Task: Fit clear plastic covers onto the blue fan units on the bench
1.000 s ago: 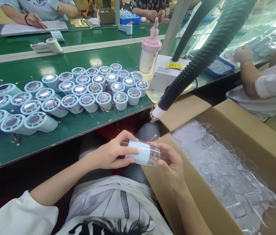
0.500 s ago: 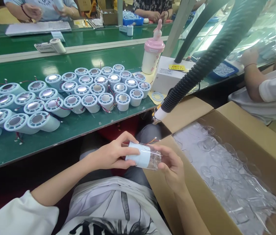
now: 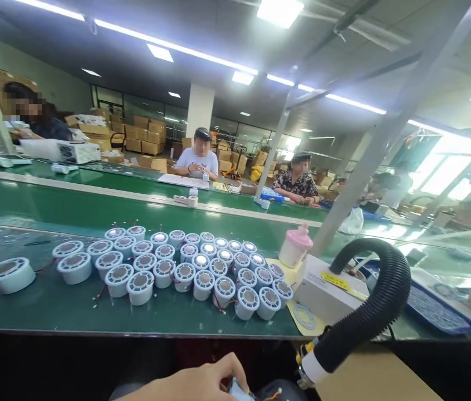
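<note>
At the bottom edge, my left hand (image 3: 202, 383) is closed round a light blue plastic cup-shaped housing (image 3: 240, 391). Only a small part of the housing shows; the frame cuts off the rest. A thin wire end with a small white connector (image 3: 276, 393) sticks out beside it. My right hand is out of the picture. Beyond my left hand, many similar light blue housings (image 3: 141, 287) stand in rows on the green bench (image 3: 72, 320), with round metal discs in their tops and thin red and black wires.
A black ribbed hose (image 3: 369, 323) with a white and metal nozzle arches down at the right from a white box (image 3: 323, 281). Near it stand a pink-lidded cup (image 3: 296, 248) and a blue tray (image 3: 436, 306). A cardboard flap (image 3: 369, 376) lies below. Co-workers sit across the belt.
My view has tilted up, showing the room and ceiling. My left hand and the housing have dropped to the bottom edge, and my right hand has left the picture.
</note>
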Motion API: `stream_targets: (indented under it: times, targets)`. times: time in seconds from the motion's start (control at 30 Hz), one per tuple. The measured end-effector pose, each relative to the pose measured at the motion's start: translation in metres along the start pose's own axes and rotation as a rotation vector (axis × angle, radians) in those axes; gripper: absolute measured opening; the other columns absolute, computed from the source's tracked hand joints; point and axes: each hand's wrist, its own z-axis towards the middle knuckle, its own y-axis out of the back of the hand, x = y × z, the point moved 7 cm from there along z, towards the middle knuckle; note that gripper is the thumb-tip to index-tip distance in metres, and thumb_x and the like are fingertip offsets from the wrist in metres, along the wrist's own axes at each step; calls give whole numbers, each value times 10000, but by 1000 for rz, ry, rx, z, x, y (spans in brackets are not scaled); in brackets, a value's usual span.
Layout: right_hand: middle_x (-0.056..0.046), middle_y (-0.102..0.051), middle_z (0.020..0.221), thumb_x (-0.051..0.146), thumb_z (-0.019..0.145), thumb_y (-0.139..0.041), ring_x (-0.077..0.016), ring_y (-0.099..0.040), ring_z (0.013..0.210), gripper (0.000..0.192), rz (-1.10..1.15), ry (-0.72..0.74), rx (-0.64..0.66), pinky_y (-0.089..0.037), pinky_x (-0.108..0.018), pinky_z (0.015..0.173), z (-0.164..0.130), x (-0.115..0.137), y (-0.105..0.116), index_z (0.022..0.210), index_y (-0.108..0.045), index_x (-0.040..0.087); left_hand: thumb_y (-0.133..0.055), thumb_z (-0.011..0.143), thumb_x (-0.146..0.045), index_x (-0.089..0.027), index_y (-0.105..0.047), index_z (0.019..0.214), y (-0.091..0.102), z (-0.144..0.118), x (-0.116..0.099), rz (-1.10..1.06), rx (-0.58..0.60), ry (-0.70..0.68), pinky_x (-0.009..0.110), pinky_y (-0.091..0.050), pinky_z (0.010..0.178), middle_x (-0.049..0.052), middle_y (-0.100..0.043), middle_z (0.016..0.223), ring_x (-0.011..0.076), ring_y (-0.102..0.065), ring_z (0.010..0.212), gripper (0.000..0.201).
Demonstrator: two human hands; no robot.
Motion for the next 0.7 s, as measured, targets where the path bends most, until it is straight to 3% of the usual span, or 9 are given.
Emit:
stream_targets:
  times: [0.1, 0.2, 0.37, 0.57, 0.7]
  targets:
    - [-84, -690, 1025, 528, 810, -634, -274, -668, 901, 381, 64, -12, 43, -603, -413, 659, -25, 12, -5, 1083, -649, 263, -583, 820, -491, -218, -627, 949, 27, -20, -38, 88, -129, -270, 247, -541, 741, 83, -506, 1066, 153, -587, 822, 305]
    - [-85, -717, 1031, 483, 797, -660, -288, -696, 906, 331, 145, -69, 51, -616, -381, 686, -57, 28, -9, 1064, -675, 289, -519, 879, -420, -170, -613, 890, 53, -39, -72, 113, -258, -489, 254, -547, 759, 117, -478, 1039, 180, -551, 922, 267]
    - [-85, -678, 1156, 412, 815, -674, -251, -652, 1048, 315, 229, -109, 76, -578, -334, 819, -63, 61, -17, 1107, -652, 296, -564, 872, -339, -173, -513, 884, 70, -54, -89, 104, -355, -584, 242, -558, 752, 107, -451, 1073, 170, -556, 956, 174]
    - [-98, -662, 1182, 413, 822, -669, -250, -638, 1069, 346, 218, -72, 109, -570, -342, 836, -60, 77, -19, 1142, -636, 286, -749, 713, -389, -246, -392, 1168, 78, -67, -91, -54, -549, -634, 326, -569, 775, 87, -544, 1055, 198, -630, 937, 596]
    - [-99, -670, 1172, 414, 832, -657, -263, -621, 1100, 350, 231, -107, 103, -564, -365, 855, -66, 67, -22, 1155, -625, 283, -778, 679, -381, -253, -391, 1205, 78, -78, -86, -57, -585, -598, 346, -574, 784, 83, -561, 1054, 206, -635, 944, 666]
